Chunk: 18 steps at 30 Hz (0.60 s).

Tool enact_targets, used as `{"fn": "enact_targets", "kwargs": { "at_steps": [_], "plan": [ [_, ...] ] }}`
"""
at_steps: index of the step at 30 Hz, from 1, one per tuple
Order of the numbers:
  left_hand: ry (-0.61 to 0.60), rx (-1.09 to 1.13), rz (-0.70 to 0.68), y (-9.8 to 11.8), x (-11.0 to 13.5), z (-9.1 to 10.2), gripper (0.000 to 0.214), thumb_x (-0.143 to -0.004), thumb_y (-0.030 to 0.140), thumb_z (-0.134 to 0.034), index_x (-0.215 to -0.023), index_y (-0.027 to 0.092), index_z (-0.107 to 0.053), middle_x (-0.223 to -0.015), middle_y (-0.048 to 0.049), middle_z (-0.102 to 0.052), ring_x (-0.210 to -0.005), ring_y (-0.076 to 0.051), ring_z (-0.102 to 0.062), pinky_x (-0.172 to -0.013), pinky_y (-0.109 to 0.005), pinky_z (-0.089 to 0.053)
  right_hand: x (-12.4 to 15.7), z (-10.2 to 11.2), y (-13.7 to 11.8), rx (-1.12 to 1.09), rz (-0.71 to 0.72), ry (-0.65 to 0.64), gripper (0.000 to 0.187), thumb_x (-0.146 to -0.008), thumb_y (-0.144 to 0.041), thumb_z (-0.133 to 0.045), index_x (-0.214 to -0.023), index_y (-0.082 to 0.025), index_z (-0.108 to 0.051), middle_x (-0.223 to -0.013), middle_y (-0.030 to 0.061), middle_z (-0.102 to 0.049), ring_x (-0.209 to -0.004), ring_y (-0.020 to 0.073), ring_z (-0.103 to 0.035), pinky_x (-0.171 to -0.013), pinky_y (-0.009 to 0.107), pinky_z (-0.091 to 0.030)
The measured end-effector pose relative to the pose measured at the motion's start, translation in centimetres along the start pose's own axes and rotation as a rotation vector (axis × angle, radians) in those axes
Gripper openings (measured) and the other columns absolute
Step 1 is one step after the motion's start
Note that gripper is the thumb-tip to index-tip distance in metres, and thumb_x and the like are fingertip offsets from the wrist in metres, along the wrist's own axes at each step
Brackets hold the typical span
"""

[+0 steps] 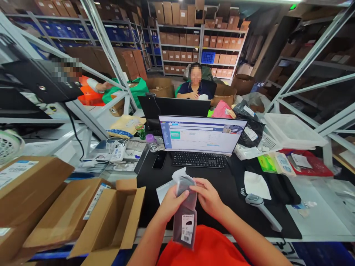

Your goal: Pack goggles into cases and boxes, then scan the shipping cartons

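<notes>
Between my hands, in front of my red clothing, is a dark, flat package in a clear plastic bag (183, 207) with a white printed label on its lower part. My left hand (174, 199) grips its left side, thumb laid across the front. The fingers of my right hand (206, 194) pinch its upper right edge. A crumpled white piece (179, 173) sticks up at the top of the bag. Beyond the hands lie a black keyboard (199, 160) and a lit monitor (201, 136). A pale sheet (163, 191) lies partly behind my left hand.
At right, a barcode scanner (262, 210) rests on the black desk mat (230, 214). An open cardboard box (111, 221) stands at left beside closed boxes (30, 184). A phone (159, 160) and a purple-capped bottle (151, 143) are near the monitor. A person (195, 87) sits opposite.
</notes>
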<state>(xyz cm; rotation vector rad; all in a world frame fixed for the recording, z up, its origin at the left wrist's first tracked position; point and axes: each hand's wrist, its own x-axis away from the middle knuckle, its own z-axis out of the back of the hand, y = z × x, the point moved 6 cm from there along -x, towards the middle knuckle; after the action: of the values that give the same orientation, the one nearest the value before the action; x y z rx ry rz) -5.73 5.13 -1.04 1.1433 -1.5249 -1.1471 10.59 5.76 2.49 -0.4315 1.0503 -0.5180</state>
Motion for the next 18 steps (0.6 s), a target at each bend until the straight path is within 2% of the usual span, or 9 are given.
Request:
{"fn": "enact_targets", "kwargs": {
  "at_steps": [2,4,6,7,9,11,14,16,18],
  "plan": [
    [0.081,-0.100,-0.037,0.6,-0.5,0.4,0.048,-0.079,0.055,-0.074,-0.106,0.016,-0.074,-0.104,-0.0111,-0.078,-0.099,-0.031,-0.071,-0.090,-0.040,-0.053,-0.6,0.8,1.4,-0.192,-0.210,0.016,0.039,-0.097,-0.015,-0.045,-0.130,-0.027,-0.062,-0.128,0.0111,-0.066,-0.116,0.0200,-0.067,-0.098,0.041,-0.058],
    [0.081,-0.222,-0.077,1.0,-0.6,0.4,0.043,-0.082,0.052,-0.069,-0.104,0.015,-0.075,-0.103,-0.0107,-0.078,-0.098,-0.031,-0.071,-0.089,-0.041,-0.054,-1.3,1.6,2.5,-0.359,-0.395,0.039,0.043,-0.097,-0.027,-0.054,-0.140,-0.029,-0.052,-0.127,0.0113,-0.068,-0.110,0.0212,-0.070,-0.097,0.044,-0.058],
    [0.086,-0.373,-0.121,1.6,-0.5,0.2,0.040,-0.085,0.048,-0.064,-0.105,0.016,-0.075,-0.102,-0.0097,-0.078,-0.096,-0.030,-0.071,-0.088,-0.041,-0.054,-2.5,1.8,2.8,-0.398,-0.481,-0.034,0.058,-0.088,-0.041,-0.070,-0.141,-0.028,-0.050,-0.125,0.0116,-0.070,-0.107,0.0238,-0.071,-0.096,0.045,-0.056],
    [0.098,-0.469,-0.143,1.9,-0.4,0.1,0.037,-0.086,0.046,-0.062,-0.106,0.018,-0.075,-0.101,-0.0092,-0.079,-0.095,-0.030,-0.071,-0.088,-0.040,-0.053,-3.1,1.7,2.7,-0.359,-0.488,-0.094,0.062,-0.082,-0.045,-0.076,-0.137,-0.027,-0.055,-0.122,0.0111,-0.071,-0.106,0.0251,-0.070,-0.096,0.045,-0.055],
    [0.118,-0.679,-0.176,2.4,-0.1,-0.2,0.032,-0.089,0.039,-0.056,-0.106,0.021,-0.076,-0.101,-0.0088,-0.079,-0.096,-0.031,-0.072,-0.085,-0.040,-0.052,-4.4,1.2,2.5,-0.243,-0.473,-0.170,0.050,-0.079,-0.051,-0.077,-0.120,-0.024,-0.069,-0.112,0.0093,-0.075,-0.102,0.0266,-0.070,-0.094,0.045,-0.054],
    [0.132,-0.820,-0.177,2.5,0.2,-0.4,0.032,-0.090,0.036,-0.052,-0.106,0.022,-0.077,-0.100,-0.0100,-0.079,-0.096,-0.032,-0.072,-0.083,-0.040,-0.051,-5.3,0.8,2.6,-0.194,-0.488,-0.121,0.039,-0.086,-0.058,-0.067,-0.097,-0.022,-0.077,-0.098,0.0075,-0.077,-0.094,0.0267,-0.070,-0.089,0.043,-0.053],
    [0.169,-0.734,-0.142,2.0,0.7,0.0,0.034,-0.091,0.041,-0.054,-0.109,0.020,-0.075,-0.100,-0.0102,-0.079,-0.096,-0.032,-0.072,-0.083,-0.039,-0.052,-5.2,0.1,3.6,-0.349,-0.627,0.077,0.054,-0.087,-0.069,-0.058,-0.079,-0.020,-0.077,-0.079,0.0053,-0.076,-0.080,0.0257,-0.069,-0.079,0.041,-0.053],
    [0.180,-0.568,-0.145,1.5,1.0,0.3,0.037,-0.091,0.044,-0.057,-0.114,0.020,-0.073,-0.106,-0.0083,-0.078,-0.101,-0.030,-0.071,-0.087,-0.038,-0.052,-4.6,-0.6,4.2,-0.558,-0.751,0.181,0.055,-0.082,-0.072,-0.063,-0.081,-0.019,-0.077,-0.078,0.0050,-0.076,-0.077,0.0251,-0.069,-0.076,0.040,-0.054],
    [0.161,-0.395,-0.154,0.9,1.1,0.5,0.041,-0.089,0.045,-0.062,-0.120,0.020,-0.070,-0.116,-0.0076,-0.076,-0.108,-0.029,-0.069,-0.095,-0.038,-0.052,-4.0,-1.3,4.5,-0.772,-0.857,0.230,0.052,-0.078,-0.068,-0.071,-0.088,-0.018,-0.076,-0.081,0.0058,-0.077,-0.077,0.0246,-0.069,-0.074,0.038,-0.054]
  ]
}}
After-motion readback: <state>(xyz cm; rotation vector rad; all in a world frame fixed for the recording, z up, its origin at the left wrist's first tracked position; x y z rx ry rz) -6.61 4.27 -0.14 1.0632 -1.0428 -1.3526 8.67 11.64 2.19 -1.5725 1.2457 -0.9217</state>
